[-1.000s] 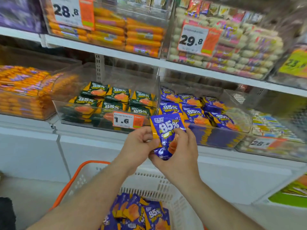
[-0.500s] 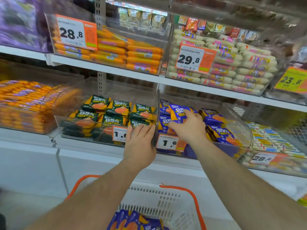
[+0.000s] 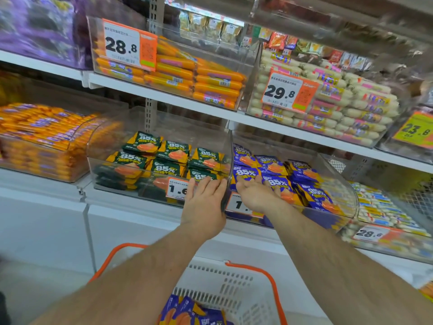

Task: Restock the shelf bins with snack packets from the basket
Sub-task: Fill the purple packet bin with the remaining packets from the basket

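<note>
Store shelf [image 3: 164,99] carried clear bins. Right hand [image 3: 255,195], grip released, fingers flat on blue snack packets [image 3: 276,181] in right bin [image 3: 337,184]. Left hand [image 3: 203,202] released, flat against green-packet bin [image 3: 131,160]. Step: placing. Next: fetch packets from basket [image 3: 222,282].

The basket [image 3: 234,292] is cut off by the bottom edge, and its left side is hidden behind the left forearm. Only the tops of the blue packets [image 3: 187,313] inside it can be seen. The second digit on the price tag [image 3: 239,205] is covered by the right hand [image 3: 255,195]. The purple packs [image 3: 39,26] at upper left are blurred beyond reading.
</note>
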The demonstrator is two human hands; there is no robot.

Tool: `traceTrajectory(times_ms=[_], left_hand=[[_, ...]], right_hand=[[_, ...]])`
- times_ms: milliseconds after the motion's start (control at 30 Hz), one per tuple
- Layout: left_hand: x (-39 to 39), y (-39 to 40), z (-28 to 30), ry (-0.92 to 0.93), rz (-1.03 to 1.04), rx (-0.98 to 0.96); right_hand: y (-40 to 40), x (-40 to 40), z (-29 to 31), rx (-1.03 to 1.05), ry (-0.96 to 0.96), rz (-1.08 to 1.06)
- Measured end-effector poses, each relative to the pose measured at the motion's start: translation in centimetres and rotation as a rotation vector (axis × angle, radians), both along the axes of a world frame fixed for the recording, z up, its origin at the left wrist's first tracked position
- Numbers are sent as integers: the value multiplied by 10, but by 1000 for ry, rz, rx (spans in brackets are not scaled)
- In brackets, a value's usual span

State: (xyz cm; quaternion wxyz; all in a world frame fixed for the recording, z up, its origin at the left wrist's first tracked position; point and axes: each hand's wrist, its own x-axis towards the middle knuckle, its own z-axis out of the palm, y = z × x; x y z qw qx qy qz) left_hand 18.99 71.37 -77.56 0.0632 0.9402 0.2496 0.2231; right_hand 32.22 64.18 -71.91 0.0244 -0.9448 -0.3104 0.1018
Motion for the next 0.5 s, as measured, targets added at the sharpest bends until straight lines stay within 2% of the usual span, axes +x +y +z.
traceTrajectory(times_ms=[233,300,400,433,500], left_hand=[[-7,2,5,59,-71,16],[-18,0,-4,-32,-143,-14],[-47,-6,-45,-215,-245,-140],[-59,-9,-62,-228,-240,-225],[-82,-15,-91,-125,-190,-449]], right_hand=[[-6,-13,-4,47,-40,11],[-14,-24,-17,230,-252,54],[-27,-50,-54,770,-657,223],[-29,-59,-72,868,-665,261],[-33,-75,-110,859,-497,269]])
